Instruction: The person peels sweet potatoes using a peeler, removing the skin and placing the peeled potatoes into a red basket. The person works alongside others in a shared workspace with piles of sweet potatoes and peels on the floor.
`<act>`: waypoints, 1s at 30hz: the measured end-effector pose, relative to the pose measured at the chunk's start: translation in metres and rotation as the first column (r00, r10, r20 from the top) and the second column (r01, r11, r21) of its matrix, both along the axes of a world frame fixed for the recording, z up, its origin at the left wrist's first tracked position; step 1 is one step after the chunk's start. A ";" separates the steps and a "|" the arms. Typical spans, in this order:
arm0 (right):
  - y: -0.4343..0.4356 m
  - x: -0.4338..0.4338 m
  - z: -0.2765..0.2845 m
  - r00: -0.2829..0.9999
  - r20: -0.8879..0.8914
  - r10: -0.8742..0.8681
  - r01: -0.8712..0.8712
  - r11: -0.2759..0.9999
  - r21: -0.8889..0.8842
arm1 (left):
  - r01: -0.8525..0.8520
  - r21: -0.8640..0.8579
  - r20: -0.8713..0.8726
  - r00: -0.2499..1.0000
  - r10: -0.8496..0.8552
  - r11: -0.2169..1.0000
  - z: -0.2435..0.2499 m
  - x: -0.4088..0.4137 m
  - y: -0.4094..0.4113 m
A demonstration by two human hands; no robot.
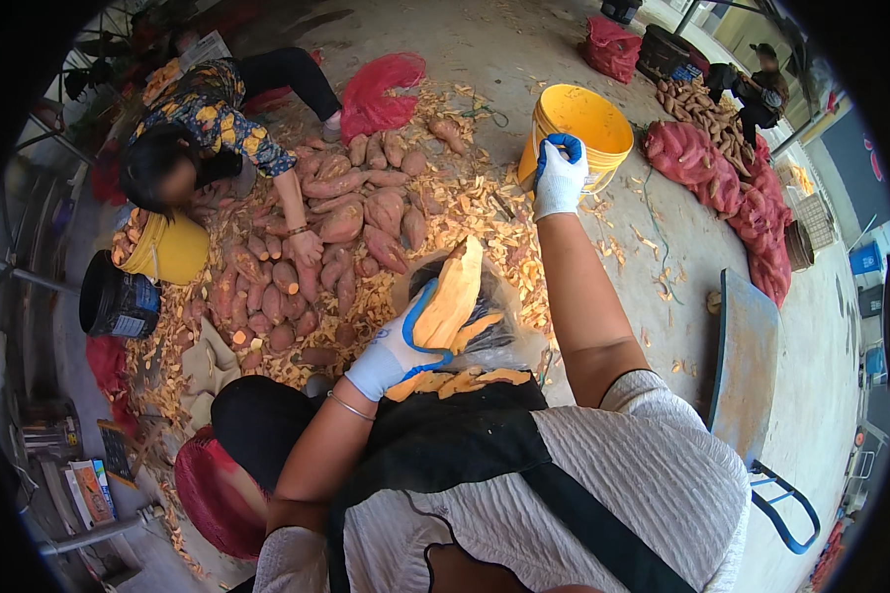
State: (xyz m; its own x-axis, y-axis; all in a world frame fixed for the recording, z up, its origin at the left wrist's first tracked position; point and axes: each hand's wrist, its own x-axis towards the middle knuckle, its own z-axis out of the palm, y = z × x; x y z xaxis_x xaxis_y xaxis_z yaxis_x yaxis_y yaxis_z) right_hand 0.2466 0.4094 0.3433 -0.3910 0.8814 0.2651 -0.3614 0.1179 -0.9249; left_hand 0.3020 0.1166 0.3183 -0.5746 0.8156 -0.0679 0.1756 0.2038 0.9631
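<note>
My left hand, in a white glove with a blue coated palm, grips a peeled sweet potato with pale orange flesh and some skin left near its tip. Peelings lie on the dark apron across my lap below it. My right hand, gloved the same way, is raised with curled fingers in front of the yellow bucket. Whether anything small is inside those fingers is hidden. Clear plastic lies beyond my lap, partly behind the sweet potato.
Unpeeled sweet potatoes are heaped at front left among scattered peelings. A co-worker's bare hand reaches into the heap. Filled red mesh sacks line the right. A flat cart stands right of me; another person sits far back.
</note>
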 end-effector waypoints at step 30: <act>-0.057 0.099 0.029 0.269 0.571 0.775 -0.831 0.487 -0.270 | -0.277 0.317 0.540 0.839 0.068 0.907 0.036 0.007 0.004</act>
